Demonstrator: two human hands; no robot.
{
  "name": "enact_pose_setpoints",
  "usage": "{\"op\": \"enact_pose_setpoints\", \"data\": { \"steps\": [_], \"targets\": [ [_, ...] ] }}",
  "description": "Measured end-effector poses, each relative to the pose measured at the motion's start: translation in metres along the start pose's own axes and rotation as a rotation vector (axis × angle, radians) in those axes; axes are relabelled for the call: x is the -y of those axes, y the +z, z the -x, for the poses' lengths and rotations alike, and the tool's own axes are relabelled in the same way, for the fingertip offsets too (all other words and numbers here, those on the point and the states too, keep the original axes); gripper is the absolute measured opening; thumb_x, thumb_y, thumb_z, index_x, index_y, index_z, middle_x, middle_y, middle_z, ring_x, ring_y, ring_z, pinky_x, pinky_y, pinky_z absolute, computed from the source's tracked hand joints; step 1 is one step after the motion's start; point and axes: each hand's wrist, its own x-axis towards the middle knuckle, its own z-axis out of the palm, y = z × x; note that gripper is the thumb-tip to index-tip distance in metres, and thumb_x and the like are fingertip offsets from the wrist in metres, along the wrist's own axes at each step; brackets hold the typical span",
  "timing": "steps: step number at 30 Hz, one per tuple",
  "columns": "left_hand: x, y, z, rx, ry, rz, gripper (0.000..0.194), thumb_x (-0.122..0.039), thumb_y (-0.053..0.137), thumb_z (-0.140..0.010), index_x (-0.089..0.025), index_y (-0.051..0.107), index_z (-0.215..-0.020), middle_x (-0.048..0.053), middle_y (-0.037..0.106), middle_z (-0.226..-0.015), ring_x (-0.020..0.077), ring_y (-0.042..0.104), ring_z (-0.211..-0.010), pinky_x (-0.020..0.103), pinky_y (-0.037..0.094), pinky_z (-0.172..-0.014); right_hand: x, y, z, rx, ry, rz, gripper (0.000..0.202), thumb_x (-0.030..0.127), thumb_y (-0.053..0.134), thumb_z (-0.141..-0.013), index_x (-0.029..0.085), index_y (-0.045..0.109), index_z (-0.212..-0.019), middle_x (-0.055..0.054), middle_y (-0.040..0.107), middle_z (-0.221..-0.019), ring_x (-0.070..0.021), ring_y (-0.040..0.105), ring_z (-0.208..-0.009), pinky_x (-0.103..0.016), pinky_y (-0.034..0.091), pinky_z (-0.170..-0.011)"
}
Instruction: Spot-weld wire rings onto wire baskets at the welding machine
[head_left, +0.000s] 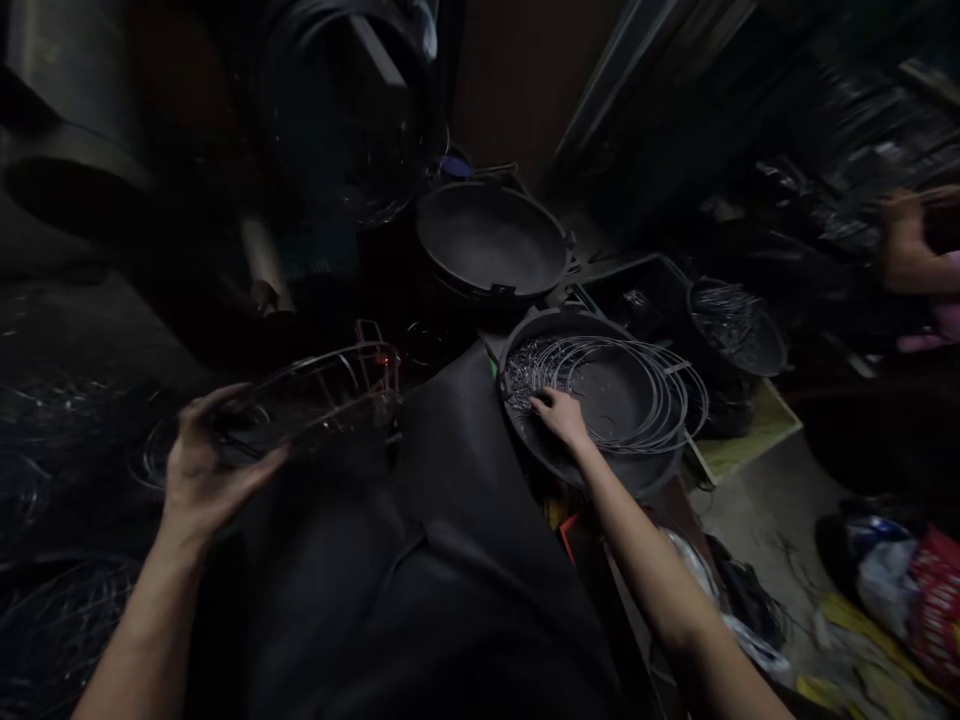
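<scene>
My left hand (202, 460) grips one end of a round wire frame (330, 360), its thumb below and its fingers above. The frame has two hoops joined by short uprights, and its far end sits by a small metal fixture (384, 365) with an orange glow. My right hand (561, 415) reaches into a dark round basin (555, 325), fingertips pinched together at a heap of short metal wire pieces (525, 370). Whatever lies between those fingertips is too small to make out. Several large wire rings (660, 400) rest across the same basin beside the hand.
A second dark basin (491, 235) stands behind. To the right are a bowl of metal pieces (727, 320), a yellow crate (750, 435) and bags (892, 580). Wire bundles (67, 620) lie at left. Another person's arm (911, 245) shows at far right. A dark apron (450, 540) covers my lap.
</scene>
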Motion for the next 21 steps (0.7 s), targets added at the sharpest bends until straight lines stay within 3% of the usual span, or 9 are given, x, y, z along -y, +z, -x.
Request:
{"op": "enact_pose_setpoints", "data": {
  "steps": [3, 6, 8, 11, 14, 18, 21],
  "targets": [
    [-0.023, 0.019, -0.004, 0.122, 0.062, -0.093, 0.061, -0.049, 0.067, -0.064, -0.038, 0.047, -0.121, 0.000, 0.056, -0.102, 0.0280, 0.058, -0.090, 0.054, 0.051, -0.078, 0.013, 0.022, -0.017, 0.031, 0.042, 0.112, 0.025, 0.017, 0.055, -0.085, 0.008, 0.062, -0.107, -0.019, 0.060, -0.115, -0.0229, 0.056, -0.104, -0.035, 0.041, -0.091],
    [-0.035, 0.033, -0.017, 0.323, 0.097, -0.208, 0.053, -0.038, 0.062, -0.069, -0.028, 0.050, -0.119, 0.006, 0.054, -0.103, 0.0286, 0.054, -0.094, 0.052, 0.049, -0.082, 0.016, 0.033, -0.033, 0.088, 0.129, 0.201, 0.023, 0.021, 0.055, -0.088, 0.009, 0.060, -0.108, -0.014, 0.059, -0.115, -0.0219, 0.057, -0.103, -0.041, 0.043, -0.091],
    [-0.039, 0.036, -0.021, 0.427, 0.092, -0.275, 0.058, -0.036, 0.060, -0.071, -0.023, 0.046, -0.125, 0.009, 0.049, -0.110, 0.0307, 0.050, -0.102, 0.054, 0.045, -0.087, 0.014, 0.033, -0.037, 0.147, 0.165, 0.223, 0.021, 0.021, 0.057, -0.088, 0.009, 0.061, -0.104, -0.011, 0.062, -0.109, -0.0216, 0.059, -0.101, -0.042, 0.044, -0.090],
    [-0.038, 0.034, -0.013, 0.496, 0.139, -0.256, 0.083, -0.040, 0.064, -0.068, -0.020, 0.027, -0.140, 0.014, 0.036, -0.127, 0.0346, 0.038, -0.119, 0.056, 0.036, -0.098, 0.010, 0.031, -0.036, 0.212, 0.173, 0.206, 0.027, 0.014, 0.055, -0.085, 0.000, 0.058, -0.108, -0.024, 0.062, -0.106, -0.0289, 0.059, -0.103, -0.042, 0.044, -0.089],
    [-0.028, 0.034, 0.001, 0.395, 0.144, -0.225, 0.091, -0.040, 0.067, -0.071, -0.021, 0.016, -0.144, 0.014, 0.028, -0.136, 0.0335, 0.029, -0.128, 0.052, 0.030, -0.106, 0.007, 0.033, -0.037, 0.258, 0.180, 0.148, 0.036, 0.014, 0.059, -0.078, -0.005, 0.057, -0.109, -0.032, 0.060, -0.106, -0.0373, 0.057, -0.106, -0.046, 0.042, -0.089],
    [-0.015, 0.038, 0.012, 0.185, 0.023, -0.169, 0.077, -0.039, 0.064, -0.078, -0.025, 0.023, -0.142, 0.010, 0.032, -0.132, 0.0264, 0.036, -0.125, 0.045, 0.035, -0.105, 0.002, 0.036, -0.035, 0.251, 0.189, 0.011, 0.025, 0.017, 0.068, -0.065, 0.008, 0.066, -0.088, -0.022, 0.066, -0.097, -0.0350, 0.058, -0.103, -0.043, 0.041, -0.091],
    [-0.014, 0.039, 0.010, 0.163, 0.021, -0.129, 0.076, -0.039, 0.068, -0.074, -0.025, 0.030, -0.139, 0.009, 0.038, -0.126, 0.0256, 0.042, -0.120, 0.045, 0.038, -0.103, -0.005, 0.029, -0.028, 0.128, 0.189, -0.130, 0.018, 0.027, 0.068, -0.065, 0.015, 0.064, -0.078, -0.015, 0.068, -0.090, -0.0304, 0.059, -0.099, -0.042, 0.042, -0.091]
  ]
}}
